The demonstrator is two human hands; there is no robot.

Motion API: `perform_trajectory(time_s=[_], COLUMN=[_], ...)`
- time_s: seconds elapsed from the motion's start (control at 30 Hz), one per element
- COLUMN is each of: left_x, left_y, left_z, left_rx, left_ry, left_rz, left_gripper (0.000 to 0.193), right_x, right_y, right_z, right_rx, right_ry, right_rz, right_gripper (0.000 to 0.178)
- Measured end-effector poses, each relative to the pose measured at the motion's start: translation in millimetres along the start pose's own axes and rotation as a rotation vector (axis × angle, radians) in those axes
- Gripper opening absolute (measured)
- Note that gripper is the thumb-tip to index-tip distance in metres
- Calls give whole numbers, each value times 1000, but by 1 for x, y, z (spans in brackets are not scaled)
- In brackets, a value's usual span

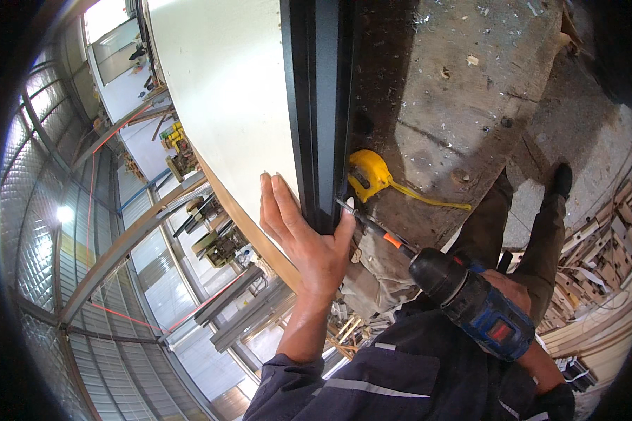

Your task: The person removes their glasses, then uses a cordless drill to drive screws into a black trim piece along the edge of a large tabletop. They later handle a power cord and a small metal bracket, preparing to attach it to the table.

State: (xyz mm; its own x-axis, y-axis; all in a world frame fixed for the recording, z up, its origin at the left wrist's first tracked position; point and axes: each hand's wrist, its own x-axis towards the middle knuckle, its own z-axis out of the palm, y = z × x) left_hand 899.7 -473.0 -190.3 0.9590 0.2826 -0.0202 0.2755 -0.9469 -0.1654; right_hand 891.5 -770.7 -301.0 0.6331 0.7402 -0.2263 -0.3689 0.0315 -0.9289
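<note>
A white panel [225, 91] stands with a black metal profile [321, 105] along its edge. My left hand [309, 245] is spread across the lower end of the profile, fingers stretched out on the white face. Its thumb reaches over to the other side, beside the tip of a driver bit [372, 226] with an orange band. In my right hand [509, 288] is a blue and black cordless drill [481, 309], its bit pointing at the profile near that thumb. The drill hides most of the right fingers. A yellow tape measure [371, 174] lies beside the profile, its blade partly pulled out.
Under the tape measure is a worn wooden work surface [463, 105] strewn with chips. Crumpled cloth [379, 281] lies near its closer edge. Cut wood pieces [604, 259] are piled at right. Grey metal lengths [239, 309] and machinery [218, 242] stand at left.
</note>
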Motion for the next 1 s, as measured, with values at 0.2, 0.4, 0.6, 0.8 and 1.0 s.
perform_trajectory(time_s=[0.2,0.4,0.6,0.8,1.0], left_x=[0,2,6,6,4], left_y=[-5,-12,-19,-22,-21], left_z=[4,1,2,1,2], left_rx=[22,77,71,74,91], left_ry=[44,1,-9,-18,-31], left_rz=[7,0,8,20,13], left_gripper=[107,104,106,107,108], right_x=[-2,20,31,7,10], right_y=[5,-4,-17,-10,-29], right_z=[12,6,7,15,15], right_rx=[8,38,73,137,120], right_ry=[18,-82,-73,-74,-153], right_rz=[-20,35,135,236,321], right_gripper=[63,60,51,59,64])
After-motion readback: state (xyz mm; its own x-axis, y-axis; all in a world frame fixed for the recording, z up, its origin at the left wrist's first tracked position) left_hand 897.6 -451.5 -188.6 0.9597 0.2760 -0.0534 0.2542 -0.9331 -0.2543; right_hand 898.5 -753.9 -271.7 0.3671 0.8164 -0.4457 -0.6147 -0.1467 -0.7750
